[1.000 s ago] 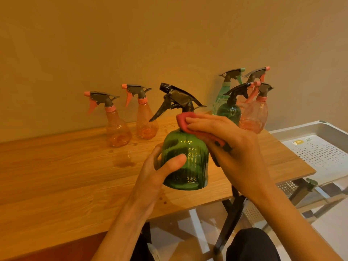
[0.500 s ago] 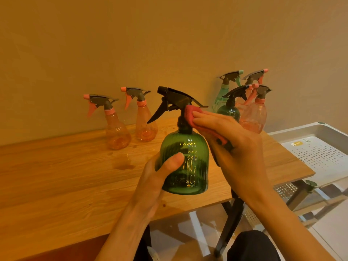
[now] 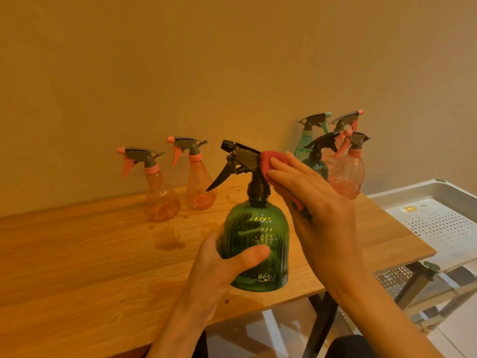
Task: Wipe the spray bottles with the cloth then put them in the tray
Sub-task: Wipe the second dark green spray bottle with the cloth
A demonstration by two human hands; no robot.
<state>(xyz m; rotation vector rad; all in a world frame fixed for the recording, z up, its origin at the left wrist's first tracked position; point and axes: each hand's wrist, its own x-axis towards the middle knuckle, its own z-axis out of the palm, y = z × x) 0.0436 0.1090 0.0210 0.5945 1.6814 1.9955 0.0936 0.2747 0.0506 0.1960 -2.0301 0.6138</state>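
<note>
Head view: left hand [image 3: 219, 264] gripping green bottle [image 3: 256, 244] above table [image 3: 77, 254], right hand [image 3: 315, 202] pressing red cloth [image 3: 273, 162] to its black trigger head, tray [image 3: 438, 223] apparently holding none, six bottles standing unwiped by wall, so barely begun.

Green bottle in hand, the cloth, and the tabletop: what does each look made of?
Green bottle: likely translucent ribbed plastic, glossy; highlights and see-through body, though glass is possible. Cloth: soft red fabric, matte, folded under the right hand. Tabletop: wood or wood-look laminate, with visible grain.
</note>
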